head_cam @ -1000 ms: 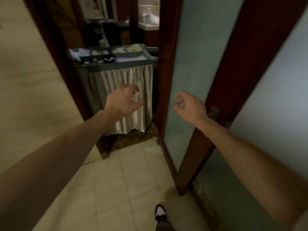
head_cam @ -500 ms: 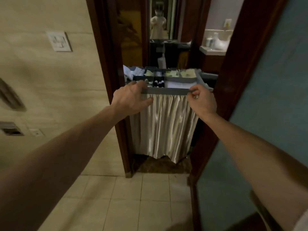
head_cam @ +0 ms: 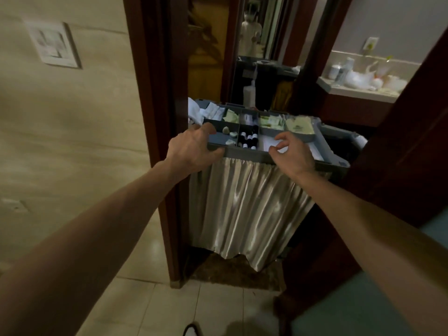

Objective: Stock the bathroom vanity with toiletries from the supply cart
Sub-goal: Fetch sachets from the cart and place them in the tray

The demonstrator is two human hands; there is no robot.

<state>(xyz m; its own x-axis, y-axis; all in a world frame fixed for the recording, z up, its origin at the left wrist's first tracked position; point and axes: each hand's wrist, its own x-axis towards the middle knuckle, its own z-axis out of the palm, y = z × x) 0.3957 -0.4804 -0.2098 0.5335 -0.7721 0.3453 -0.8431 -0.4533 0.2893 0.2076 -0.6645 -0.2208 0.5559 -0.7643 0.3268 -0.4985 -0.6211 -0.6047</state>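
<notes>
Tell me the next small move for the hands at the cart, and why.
Probably move the right hand left to pick one small dark white-capped bottle: it hovers empty over the grey plastic compartment tray, whose corner the left hand grips, and the white vanity counter waits behind.

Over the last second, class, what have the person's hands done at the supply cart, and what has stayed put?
Both hands reached forward from mid-air to the front rim of the supply cart. The left hand now grips its left corner; the right hand has since lifted off and hovers, fingers curled, over its top. The cart and its small bottles stayed put.
</notes>
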